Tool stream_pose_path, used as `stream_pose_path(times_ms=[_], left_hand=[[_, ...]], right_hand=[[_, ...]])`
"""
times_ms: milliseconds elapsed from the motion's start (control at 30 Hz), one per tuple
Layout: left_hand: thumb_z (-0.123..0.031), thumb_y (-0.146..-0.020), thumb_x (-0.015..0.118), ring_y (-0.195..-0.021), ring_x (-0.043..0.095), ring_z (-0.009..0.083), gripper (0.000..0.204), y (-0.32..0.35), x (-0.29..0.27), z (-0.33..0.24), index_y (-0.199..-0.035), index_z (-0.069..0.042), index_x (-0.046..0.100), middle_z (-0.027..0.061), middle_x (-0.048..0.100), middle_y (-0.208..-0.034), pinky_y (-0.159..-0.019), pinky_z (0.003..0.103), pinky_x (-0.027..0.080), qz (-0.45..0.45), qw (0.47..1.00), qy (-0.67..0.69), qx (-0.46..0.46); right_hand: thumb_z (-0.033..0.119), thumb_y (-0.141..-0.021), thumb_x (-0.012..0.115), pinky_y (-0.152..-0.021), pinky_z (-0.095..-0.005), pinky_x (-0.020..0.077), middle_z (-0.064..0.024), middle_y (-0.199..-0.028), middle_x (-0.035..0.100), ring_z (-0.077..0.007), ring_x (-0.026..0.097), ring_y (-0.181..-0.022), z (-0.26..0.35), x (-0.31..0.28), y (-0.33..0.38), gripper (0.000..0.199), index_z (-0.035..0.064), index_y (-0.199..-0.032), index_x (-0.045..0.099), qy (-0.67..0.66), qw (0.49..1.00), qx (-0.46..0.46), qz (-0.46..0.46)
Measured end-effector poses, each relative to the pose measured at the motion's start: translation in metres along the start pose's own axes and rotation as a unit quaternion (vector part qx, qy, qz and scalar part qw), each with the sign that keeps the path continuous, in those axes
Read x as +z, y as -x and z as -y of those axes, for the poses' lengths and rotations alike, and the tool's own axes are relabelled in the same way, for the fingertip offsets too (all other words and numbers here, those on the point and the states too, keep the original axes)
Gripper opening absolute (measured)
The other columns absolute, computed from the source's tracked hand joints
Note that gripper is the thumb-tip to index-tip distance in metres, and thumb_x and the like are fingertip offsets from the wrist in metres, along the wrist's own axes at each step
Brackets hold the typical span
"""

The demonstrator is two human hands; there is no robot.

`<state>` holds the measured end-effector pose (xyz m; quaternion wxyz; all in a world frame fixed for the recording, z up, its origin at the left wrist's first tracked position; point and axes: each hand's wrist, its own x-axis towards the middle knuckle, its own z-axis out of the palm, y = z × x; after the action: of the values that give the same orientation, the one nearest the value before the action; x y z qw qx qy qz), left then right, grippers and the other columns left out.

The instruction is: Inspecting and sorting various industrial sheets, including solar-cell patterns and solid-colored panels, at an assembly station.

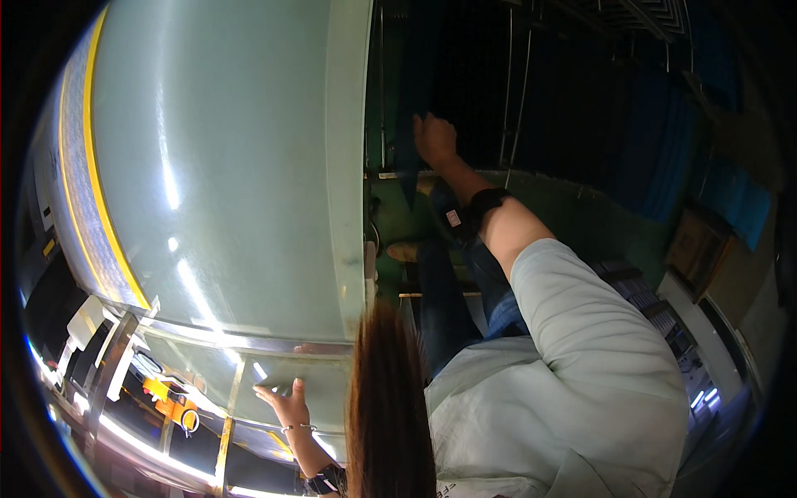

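My right hand [436, 141] reaches out beyond the edge of a pale grey-green table [249, 149]. Its fingers are curled closed at a dark blue cloth [408, 166], which hangs down in a narrow point beside the table; the dim light hides the fingertips. At the lower left, my left hand [288, 407] is raised with thumb and fingers apart, near the table's metal-edged end [274, 344]. I see nothing held in it. A bracelet circles the left wrist, and a black band sits on each forearm.
Long hair [382, 407] hangs between my arms. Yellow-edged patterned material [87, 183] runs along the table's far left. An orange device [173, 402] and bright lamps stand at the lower left. Thin metal rods [508, 91], blue cloths [656, 141] and a wooden box [697, 249] are at right.
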<state>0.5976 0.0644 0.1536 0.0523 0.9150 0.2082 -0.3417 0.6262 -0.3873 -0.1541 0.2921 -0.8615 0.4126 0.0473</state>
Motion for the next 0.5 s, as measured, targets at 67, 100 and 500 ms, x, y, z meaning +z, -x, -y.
stream_pose_path(times_ms=[67, 100, 500], left_hand=[[-0.058, -0.061, 0.069, -0.133, -0.003, 0.0386, 0.121, 0.002, -0.003, -0.01, -0.134, 0.01, -0.001, 0.0346, 0.0, -0.138, -0.107, 0.043, 0.011, 0.011, 1.0, 0.011, -0.018], [-0.058, -0.061, 0.069, -0.133, -0.003, 0.0386, 0.121, 0.0, -0.001, -0.007, -0.134, 0.01, -0.001, 0.0346, 0.0, -0.138, -0.107, 0.043, 0.011, 0.011, 1.0, 0.011, -0.015], [-0.052, -0.06, 0.073, -0.132, -0.005, 0.0393, 0.122, -0.001, -0.002, -0.008, -0.133, 0.01, -0.003, 0.0335, 0.0, -0.139, -0.108, 0.044, 0.009, 0.021, 0.999, 0.008, -0.041]], right_hand=[[0.027, -0.087, 0.048, -0.063, -0.0456, 0.0475, -0.0238, -0.066, 0.059, -0.0384, 0.06, -0.064, 0.002, 0.0, -0.002, 0.034, -0.0025, -0.073, 0.058, 0.009, 1.0, 0.005, 0.003], [0.027, -0.087, 0.047, -0.063, -0.0453, 0.0477, -0.0234, -0.067, 0.059, -0.0382, 0.06, -0.064, 0.002, 0.0, -0.003, 0.034, -0.002, -0.073, 0.058, 0.018, 1.0, 0.011, 0.008], [0.026, -0.083, 0.049, -0.064, -0.0445, 0.0496, -0.0204, -0.072, 0.062, -0.0366, 0.061, -0.069, 0.002, 0.001, -0.03, 0.029, 0.0022, -0.074, 0.061, 0.034, 0.998, 0.002, 0.048]])
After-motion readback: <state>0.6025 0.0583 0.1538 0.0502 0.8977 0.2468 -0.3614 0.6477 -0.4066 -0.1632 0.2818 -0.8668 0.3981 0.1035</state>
